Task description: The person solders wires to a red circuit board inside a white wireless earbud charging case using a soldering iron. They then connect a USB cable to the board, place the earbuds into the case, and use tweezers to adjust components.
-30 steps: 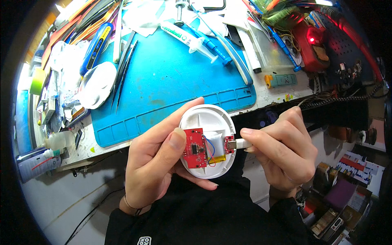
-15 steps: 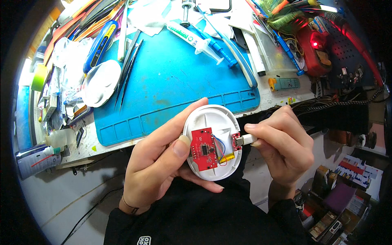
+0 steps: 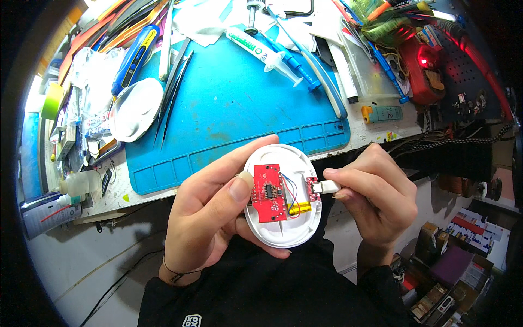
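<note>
My left hand (image 3: 210, 204) grips a round white plastic housing (image 3: 297, 233) by its left edge, with the thumb over the rim and fingers beneath. Inside it lies a red circuit board (image 3: 268, 204), joined by thin red and blue wires. A small yellow-wrapped battery (image 3: 300, 208) shows beside the board. At the housing's right edge sits a smaller red board (image 3: 312, 188) with a metal socket. Between thumb and forefinger, my right hand (image 3: 381, 199) pinches a white cable plug (image 3: 328, 187). Its metal tip meets the socket; how far in, I cannot tell.
Beyond my hands, a blue work mat (image 3: 229, 109) bears tweezers (image 3: 177, 90), a syringe (image 3: 261, 52) and a white round cover (image 3: 136, 109). A blue utility knife (image 3: 136, 60) lies at the left. A small yellow-capped bottle (image 3: 381, 113) rests near the table's right edge.
The housing has tilted and shifted slightly, so more of the battery shows. My right hand keeps its pinch on the plug at the socket. The whole view has moved a little.
</note>
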### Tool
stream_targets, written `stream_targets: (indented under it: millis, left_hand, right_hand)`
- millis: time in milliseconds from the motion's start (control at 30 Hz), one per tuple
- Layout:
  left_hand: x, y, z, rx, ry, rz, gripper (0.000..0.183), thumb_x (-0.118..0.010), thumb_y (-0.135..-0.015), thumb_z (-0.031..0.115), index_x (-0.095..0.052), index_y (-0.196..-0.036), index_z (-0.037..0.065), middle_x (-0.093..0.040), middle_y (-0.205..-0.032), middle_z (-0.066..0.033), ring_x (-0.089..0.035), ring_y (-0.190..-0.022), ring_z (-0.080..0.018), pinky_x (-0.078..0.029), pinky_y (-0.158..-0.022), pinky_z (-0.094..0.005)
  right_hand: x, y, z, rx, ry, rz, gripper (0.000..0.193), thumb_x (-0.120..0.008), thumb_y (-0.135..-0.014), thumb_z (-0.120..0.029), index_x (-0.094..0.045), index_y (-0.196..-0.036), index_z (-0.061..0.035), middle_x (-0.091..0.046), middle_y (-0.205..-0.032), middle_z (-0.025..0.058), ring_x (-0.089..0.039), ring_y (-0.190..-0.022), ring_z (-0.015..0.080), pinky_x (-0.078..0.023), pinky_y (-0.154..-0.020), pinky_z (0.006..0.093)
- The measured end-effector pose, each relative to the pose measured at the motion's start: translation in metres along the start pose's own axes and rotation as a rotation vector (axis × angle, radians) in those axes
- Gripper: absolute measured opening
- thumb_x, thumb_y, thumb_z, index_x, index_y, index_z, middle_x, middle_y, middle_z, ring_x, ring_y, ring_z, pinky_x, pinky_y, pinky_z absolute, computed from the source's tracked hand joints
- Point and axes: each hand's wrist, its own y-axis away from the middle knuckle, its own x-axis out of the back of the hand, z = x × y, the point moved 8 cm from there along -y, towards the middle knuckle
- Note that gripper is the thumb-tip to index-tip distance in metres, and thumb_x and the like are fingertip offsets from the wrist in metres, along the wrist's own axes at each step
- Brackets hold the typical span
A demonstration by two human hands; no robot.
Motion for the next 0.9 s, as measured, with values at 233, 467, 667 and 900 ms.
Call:
stream_targets:
  millis: [233, 467, 667, 900]
  left_hand:
    - [0.0011, -0.0014, 0.0033, -0.037, -0.039, -0.026, 0.073, -0.059, -0.101, 0.025, -0.032, -0.154, -0.019, -0.061, -0.137, -0.0355, -0.073, -0.115, -0.0374, -0.067, -0.091, -0.0445]
    - [0.0017, 0.0, 0.0019, -0.028, 0.022, -0.014, 0.072, -0.061, -0.1, 0.025, -0.037, -0.151, -0.019, -0.062, -0.137, -0.0345, -0.07, -0.122, -0.0346, -0.058, -0.105, -0.0449]
    - [0.0022, -0.0005, 0.001, -0.017, 0.005, -0.017, 0.073, -0.062, -0.099, 0.027, -0.038, -0.151, -0.018, -0.062, -0.137, -0.0338, -0.07, -0.122, -0.0343, -0.058, -0.106, -0.0447]
    - [0.0002, 0.0005, 0.0012, -0.021, -0.036, 0.007, 0.081, -0.065, -0.096, 0.03, -0.035, -0.155, -0.018, -0.061, -0.139, -0.0331, -0.068, -0.125, -0.0336, -0.054, -0.11, -0.0444]
  right_hand:
    - [0.0004, 0.0, -0.0023, 0.01, 0.004, 0.009, 0.028, -0.079, -0.091, -0.026, -0.08, -0.1, 0.0005, -0.069, -0.079, 0.0061, -0.059, -0.068, 0.0152, -0.04, -0.059, 0.0295]
    - [0.0008, 0.0002, -0.0035, 0.028, 0.0, 0.014, 0.029, -0.079, -0.092, -0.027, -0.08, -0.1, 0.0004, -0.069, -0.078, 0.0061, -0.058, -0.067, 0.0151, -0.039, -0.059, 0.0294]
    - [0.0021, 0.0012, -0.0039, 0.029, -0.006, 0.023, 0.029, -0.079, -0.092, -0.027, -0.08, -0.1, 0.0005, -0.068, -0.077, 0.0056, -0.057, -0.066, 0.0149, -0.038, -0.058, 0.0292]
    - [0.0029, 0.0002, -0.0053, 0.05, -0.001, 0.027, 0.029, -0.078, -0.093, -0.028, -0.079, -0.1, 0.0009, -0.067, -0.077, 0.0052, -0.056, -0.067, 0.0153, -0.037, -0.058, 0.0292]
